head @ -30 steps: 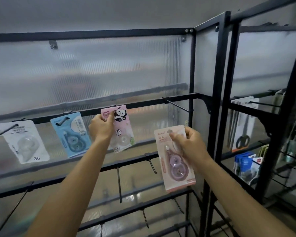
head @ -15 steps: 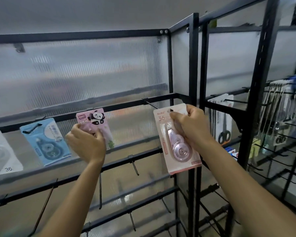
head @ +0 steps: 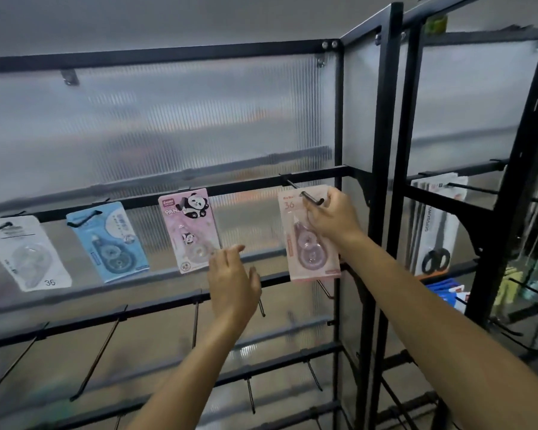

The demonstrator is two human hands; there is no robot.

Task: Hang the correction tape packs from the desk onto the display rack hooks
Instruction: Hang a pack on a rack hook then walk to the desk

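Three correction tape packs (head: 188, 229) hang on rack hooks (head: 302, 193); a fourth pink pack (head: 311, 256) meets the rightmost.

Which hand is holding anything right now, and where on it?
The right hand grips the pink pack by its upper right edge, at the hook. The left hand holds nothing.

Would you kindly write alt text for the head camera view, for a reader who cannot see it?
A person's right hand holds a pink correction tape pack up at a hook on a black display rack. The left hand, fingers relaxed, hovers below a hanging panda pack; a blue pack and a white pack hang further left.
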